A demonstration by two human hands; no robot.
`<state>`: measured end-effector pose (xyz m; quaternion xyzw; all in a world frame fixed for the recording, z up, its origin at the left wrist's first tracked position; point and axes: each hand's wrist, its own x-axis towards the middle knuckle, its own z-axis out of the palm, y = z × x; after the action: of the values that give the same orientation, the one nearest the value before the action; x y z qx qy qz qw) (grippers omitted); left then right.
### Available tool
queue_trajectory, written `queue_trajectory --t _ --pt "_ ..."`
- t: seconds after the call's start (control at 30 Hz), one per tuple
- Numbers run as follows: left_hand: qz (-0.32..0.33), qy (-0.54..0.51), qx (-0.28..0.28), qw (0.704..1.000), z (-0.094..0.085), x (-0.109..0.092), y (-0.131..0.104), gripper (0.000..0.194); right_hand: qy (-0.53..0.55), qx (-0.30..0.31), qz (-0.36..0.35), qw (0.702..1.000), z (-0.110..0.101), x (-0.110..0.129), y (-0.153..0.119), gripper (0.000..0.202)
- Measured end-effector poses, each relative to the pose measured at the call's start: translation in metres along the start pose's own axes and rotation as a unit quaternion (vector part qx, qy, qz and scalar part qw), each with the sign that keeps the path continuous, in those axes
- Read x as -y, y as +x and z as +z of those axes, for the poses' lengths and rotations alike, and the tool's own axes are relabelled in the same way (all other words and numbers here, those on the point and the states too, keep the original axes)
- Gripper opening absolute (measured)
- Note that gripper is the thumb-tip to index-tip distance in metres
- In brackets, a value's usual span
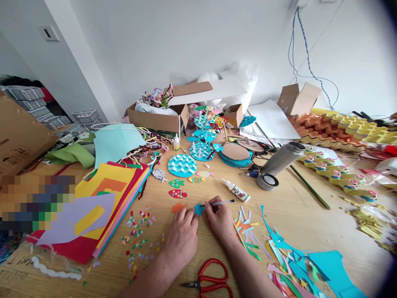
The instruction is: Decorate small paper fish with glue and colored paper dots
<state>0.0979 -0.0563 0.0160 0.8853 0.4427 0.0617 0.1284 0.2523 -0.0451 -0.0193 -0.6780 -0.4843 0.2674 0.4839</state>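
My right hand [218, 215] is closed around a slim pen [221, 203], its tip on a small blue paper fish [199, 209]. The fingers of my left hand [182, 232] are bent and together, their tips pressing at the left edge of that fish on the table. Just beyond them lies an orange paper fish [178, 207]. Farther up are a red dotted fish [178, 193], a green fish [176, 183] and a striped fish [197, 179]. Red-handled scissors [214, 278] lie between my forearms.
Coloured paper sheets [107, 211] are stacked at left, with paper confetti [139, 240] beside them. A glue bottle [236, 190], a steel flask [283, 158] and its lid [267, 181] stand beyond my right hand. Paper scraps [288, 256] spread at right. Wavy blue discs [182, 165] lie ahead.
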Motion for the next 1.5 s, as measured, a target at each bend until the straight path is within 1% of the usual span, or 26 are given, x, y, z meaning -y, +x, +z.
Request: queue_trajectory --t 0.43,0.63,0.87,1.17,1.37,1.5 --pt "-0.001 -0.003 -0.001 1.000 0.0020 0.0013 -0.0007 0.042 -0.018 -0.005 -0.018 1.000 -0.0002 -0.0018 -0.0001 0.029" --pt "0.001 -0.003 -0.003 1.000 0.0014 0.0011 -0.0012 0.043 -0.022 0.000 -0.017 1.000 0.0001 -0.0041 -0.0004 0.029" --pt "0.003 -0.003 0.000 1.000 0.0030 0.0021 -0.0007 0.043 0.003 -0.004 0.000 1.000 0.0002 -0.0030 -0.0002 0.032" --pt "0.006 0.002 0.000 1.000 0.0018 0.0014 -0.0009 0.042 -0.005 0.010 -0.007 1.000 -0.0006 -0.0029 -0.0006 0.027" --pt "0.008 0.004 -0.006 1.000 0.0042 0.0024 -0.0005 0.040 -0.014 -0.027 -0.017 0.999 -0.0011 -0.0014 -0.0008 0.023" --pt "0.005 0.006 -0.007 1.000 0.0047 0.0026 -0.0007 0.041 -0.017 -0.023 -0.018 0.999 -0.0010 -0.0011 -0.0012 0.021"
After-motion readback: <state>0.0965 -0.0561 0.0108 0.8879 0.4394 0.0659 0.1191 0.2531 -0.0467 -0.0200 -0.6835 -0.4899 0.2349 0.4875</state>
